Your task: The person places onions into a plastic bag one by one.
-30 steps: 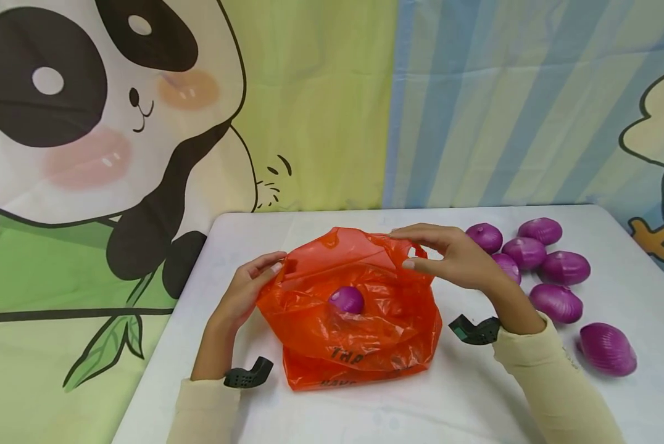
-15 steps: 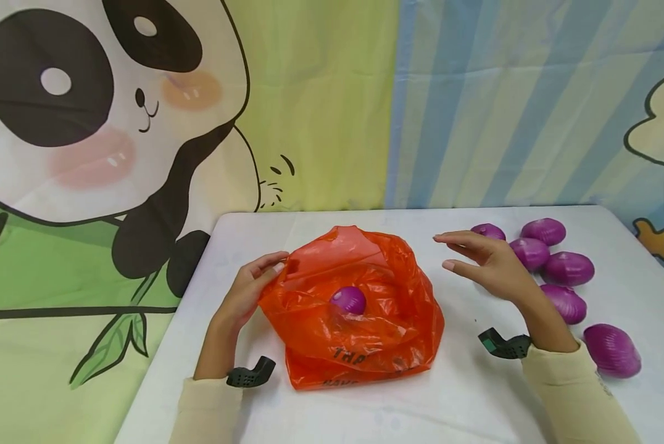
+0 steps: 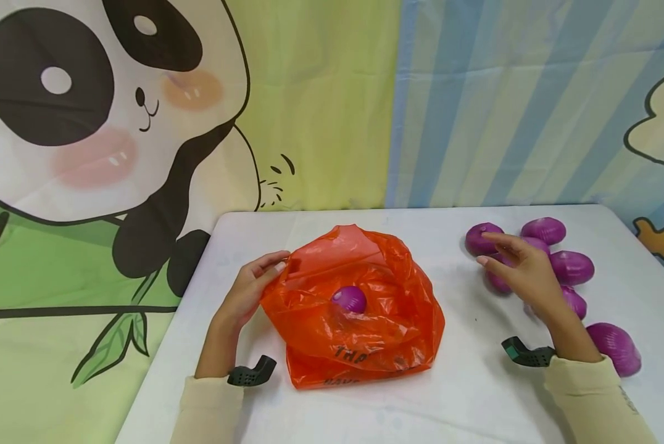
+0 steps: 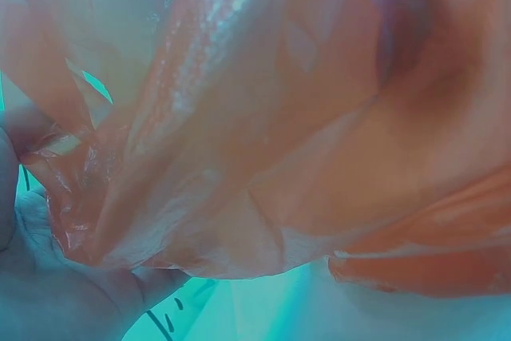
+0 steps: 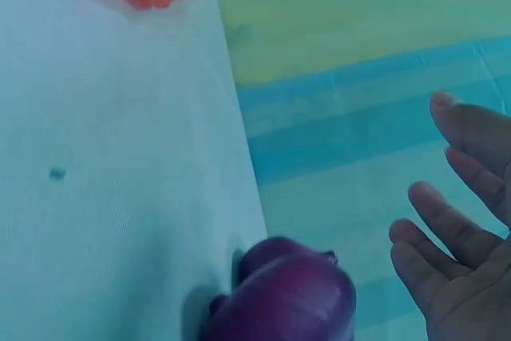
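In the head view, an orange-red plastic bag (image 3: 332,333) stands at the middle of the table with its mouth facing up. A purple onion (image 3: 350,300) shows inside it. My left hand (image 3: 243,291) pinches the left edge of the bag's mouth between thumb and fingers; thin film fills most of the left wrist view. My right hand (image 3: 529,276), fingers spread and holding nothing, hovers over a group of purple onions at the right. An onion (image 3: 482,239) lies just beyond its fingertips, and another (image 3: 497,282) is partly hidden below the hand.
More onions lie to the right, one at the back (image 3: 544,230), one at the side (image 3: 572,267) and one nearer the front (image 3: 615,348). The white table (image 3: 454,407) ends at a printed cloth backdrop (image 3: 321,111). Each wrist wears a small black camera.
My right hand has let go of the bag's right side and moved right, to the onions. The bag's right handle has folded down. My left hand stays on the bag.
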